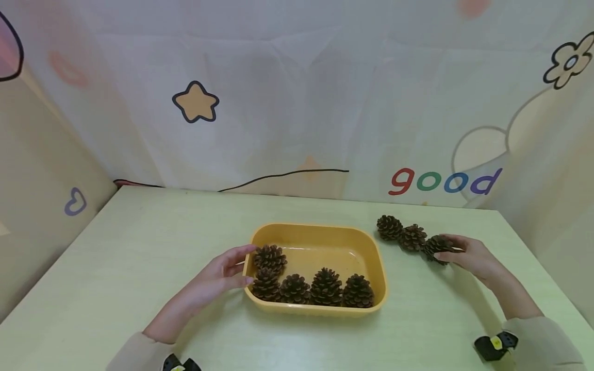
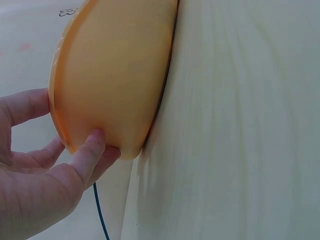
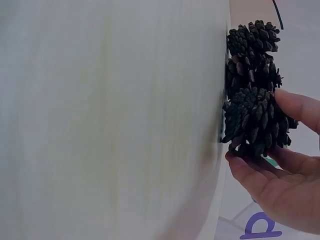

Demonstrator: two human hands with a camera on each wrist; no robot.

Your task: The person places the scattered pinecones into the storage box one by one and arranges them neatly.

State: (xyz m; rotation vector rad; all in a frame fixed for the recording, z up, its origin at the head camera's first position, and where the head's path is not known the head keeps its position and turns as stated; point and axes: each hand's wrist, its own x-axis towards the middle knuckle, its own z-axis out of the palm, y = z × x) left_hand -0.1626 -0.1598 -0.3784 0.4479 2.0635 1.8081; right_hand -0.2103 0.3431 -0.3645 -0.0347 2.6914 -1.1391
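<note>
Near the middle of the table stands a yellow plastic basin (image 1: pixel 325 234). Along its left and near sides several brown pine cones (image 1: pixel 326 287) are lined up inside. My left hand (image 1: pixel 221 270) holds the basin's left end, with fingers at the rim and against the outer wall, as the left wrist view shows. To the right of the basin, three more cones lie in a slanting row. My right hand (image 1: pixel 473 257) grips the nearest pine cone (image 3: pixel 257 122) of that row between thumb and fingers. Beside it sit the middle cone (image 1: pixel 412 238) and the far cone (image 1: pixel 389 228).
A pale green table (image 1: pixel 153 247) carries everything. Behind it hangs a printed cloth (image 1: pixel 287 103) with a star and the word "good", and cloth also closes off both sides. Black wrist devices (image 1: pixel 495 345) are strapped at the sleeves.
</note>
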